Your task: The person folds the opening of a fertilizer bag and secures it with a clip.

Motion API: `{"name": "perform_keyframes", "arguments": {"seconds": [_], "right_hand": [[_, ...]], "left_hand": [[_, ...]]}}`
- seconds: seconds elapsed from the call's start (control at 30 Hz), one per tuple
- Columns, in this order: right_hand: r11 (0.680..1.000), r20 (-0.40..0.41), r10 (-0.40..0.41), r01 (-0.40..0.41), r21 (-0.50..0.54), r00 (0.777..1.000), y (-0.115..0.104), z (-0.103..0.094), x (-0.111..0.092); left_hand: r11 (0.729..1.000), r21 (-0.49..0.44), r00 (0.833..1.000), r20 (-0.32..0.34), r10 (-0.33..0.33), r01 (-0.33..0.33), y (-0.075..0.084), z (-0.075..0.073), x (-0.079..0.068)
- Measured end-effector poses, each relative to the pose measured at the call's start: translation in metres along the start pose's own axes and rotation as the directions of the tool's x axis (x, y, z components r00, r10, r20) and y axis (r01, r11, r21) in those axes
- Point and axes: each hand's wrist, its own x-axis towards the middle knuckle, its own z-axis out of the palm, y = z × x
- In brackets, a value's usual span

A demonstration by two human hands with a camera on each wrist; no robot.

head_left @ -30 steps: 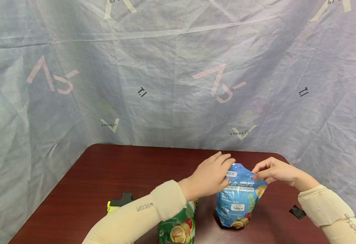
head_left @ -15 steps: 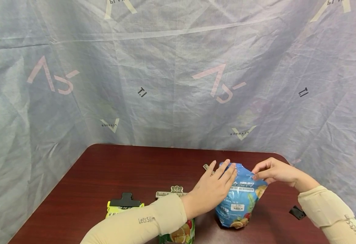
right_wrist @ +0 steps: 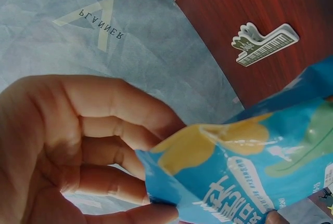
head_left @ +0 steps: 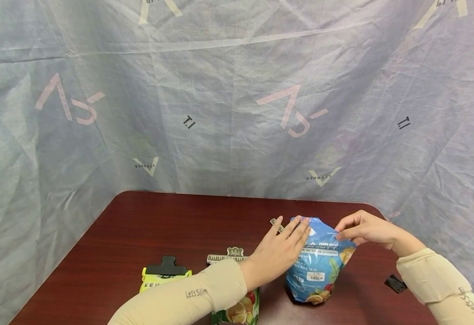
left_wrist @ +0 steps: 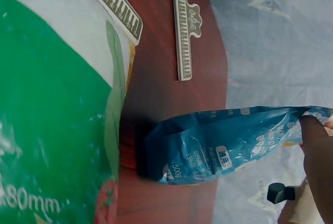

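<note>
A blue fertilizer bag [head_left: 316, 271] with printed fruit stands upright on the table. My right hand [head_left: 369, 229] pinches its top right corner between thumb and fingers. In the right wrist view that corner of the bag [right_wrist: 223, 167] is stretched out from the hand [right_wrist: 99, 151]. My left hand [head_left: 279, 250] lies with straight fingers against the bag's upper left side; its thumb is hidden in the head view. The left wrist view shows the bag [left_wrist: 208, 146] from its side, with a dark finger on its top end.
A piano-patterned clip [head_left: 276, 225] lies behind my left hand. Under my left arm stand a green bag [head_left: 241, 311] with a similar clip [head_left: 227, 257] and a yellow bag [head_left: 149, 282] with a black clip [head_left: 165, 266]. Another black clip [head_left: 395, 283] lies at right on the dark red table [head_left: 188, 216].
My left hand has shifted left and down from the bag's top edge onto its upper left side, uncovering the piano-patterned clips. The right hand keeps its pinch in place.
</note>
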Motion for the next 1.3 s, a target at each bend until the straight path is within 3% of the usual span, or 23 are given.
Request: {"name": "perform_keyframes", "arguments": {"seconds": [0.23, 0.6, 1.0, 1.3], "right_hand": [[1.0, -0.015, 0.009, -0.009, -0.023, 1.0, -0.001, 0.001, 0.001], [0.999, -0.035, 0.026, -0.028, -0.042, 0.999, -0.002, 0.001, 0.001], [0.996, -0.05, 0.067, -0.069, -0.05, 0.997, 0.001, 0.001, 0.002], [0.998, -0.015, 0.066, -0.066, -0.019, 0.998, 0.003, 0.002, 0.002]], "left_hand": [[0.997, -0.08, 0.997, 0.076, -0.005, 0.011, -0.004, 0.0, 0.001], [0.989, -0.149, 0.997, 0.083, 0.007, 0.005, -0.007, 0.003, 0.002], [0.963, -0.27, 0.996, 0.084, 0.01, 0.013, -0.01, 0.004, 0.003], [0.914, -0.406, 0.992, 0.121, 0.029, 0.023, -0.012, 0.005, 0.004]]}}
